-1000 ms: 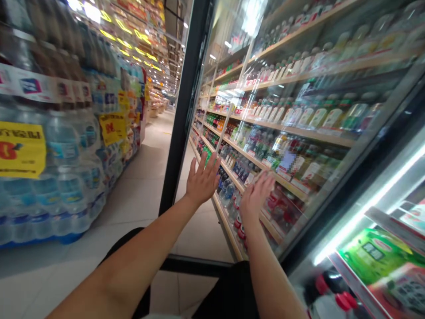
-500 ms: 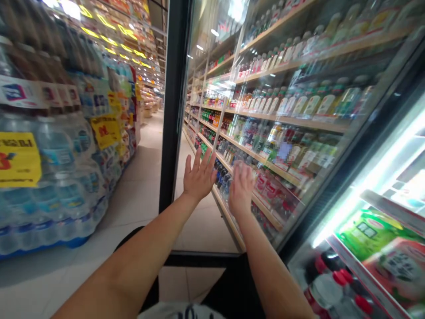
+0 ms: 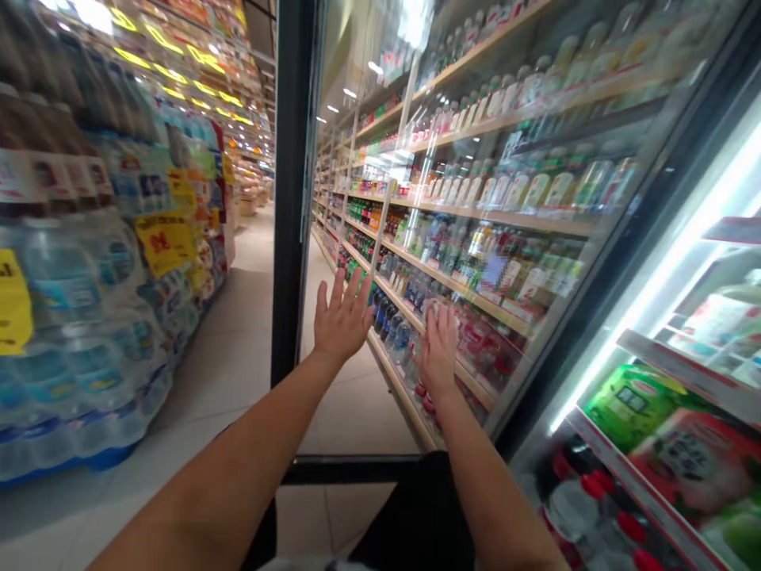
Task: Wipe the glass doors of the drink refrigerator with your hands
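A glass door (image 3: 350, 381) in a black frame stands swung open in front of me. My left hand (image 3: 342, 321) lies flat on the pane with its fingers spread and nothing in it. To its right, my right hand (image 3: 440, 349) presses a small pale wipe (image 3: 438, 305) to the glass. The fingers are close together and cover most of the wipe, so its full shape is hidden. Through the pane, shelves of bottled drinks (image 3: 464, 190) show behind both hands.
At right is the lit cooler, with a green package (image 3: 633, 400), a red package (image 3: 695, 460) and red-capped bottles (image 3: 574, 507). Shrink-wrapped water bottles (image 3: 65, 277) are stacked at left, with a yellow sign (image 3: 166, 242). A tiled aisle (image 3: 246, 317) runs between the stack and the door.
My right hand has shifted slightly right and down on the glass with the wipe. The left hand stays flat on the pane. My view has turned a little to the right.
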Demonstrator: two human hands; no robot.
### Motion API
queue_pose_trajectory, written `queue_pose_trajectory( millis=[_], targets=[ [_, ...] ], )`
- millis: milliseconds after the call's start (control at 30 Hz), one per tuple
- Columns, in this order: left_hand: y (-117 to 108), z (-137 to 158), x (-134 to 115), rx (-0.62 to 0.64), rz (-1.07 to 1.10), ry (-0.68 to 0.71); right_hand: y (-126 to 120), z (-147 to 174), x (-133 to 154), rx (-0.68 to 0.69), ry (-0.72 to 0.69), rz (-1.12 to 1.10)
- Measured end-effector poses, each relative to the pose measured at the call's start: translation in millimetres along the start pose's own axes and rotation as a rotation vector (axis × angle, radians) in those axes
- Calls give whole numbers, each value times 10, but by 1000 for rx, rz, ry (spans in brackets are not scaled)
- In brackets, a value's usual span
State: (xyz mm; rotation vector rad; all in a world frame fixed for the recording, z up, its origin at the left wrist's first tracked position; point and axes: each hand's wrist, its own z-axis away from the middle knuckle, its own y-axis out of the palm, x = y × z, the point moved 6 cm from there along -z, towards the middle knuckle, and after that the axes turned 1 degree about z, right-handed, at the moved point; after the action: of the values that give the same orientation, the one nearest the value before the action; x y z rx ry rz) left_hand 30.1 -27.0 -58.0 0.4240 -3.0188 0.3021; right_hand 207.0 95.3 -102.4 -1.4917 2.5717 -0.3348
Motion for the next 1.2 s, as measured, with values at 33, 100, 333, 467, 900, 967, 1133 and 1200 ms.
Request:
queue_pose_trajectory(
  millis=[33,100,333,467,900,967,1133,1200],
  targets=[
    [7,1,6,-3,6,-2,-56,-2,-97,-27,26,8],
    [21,5,16,-7,20,-6,-252,-31,-459,-166,208,31],
    [23,10,17,-43,30,-4,-495,-331,-881,-425,495,83],
    [8,3,11,-54,14,10,-227,-703,-314,-106,80,2],
    [8,22,-11,-2,-16,-11,6,-732,479,30,-185,32],
    [6,23,-17,0,-45,-8,-95,-881,317,-97,-17,17],
    [-1,26,-21,25,-66,-11,30,-698,553,93,-184,48],
    [9,29,-19,42,-52,-15,70,-587,633,141,-290,66]
  ],
)
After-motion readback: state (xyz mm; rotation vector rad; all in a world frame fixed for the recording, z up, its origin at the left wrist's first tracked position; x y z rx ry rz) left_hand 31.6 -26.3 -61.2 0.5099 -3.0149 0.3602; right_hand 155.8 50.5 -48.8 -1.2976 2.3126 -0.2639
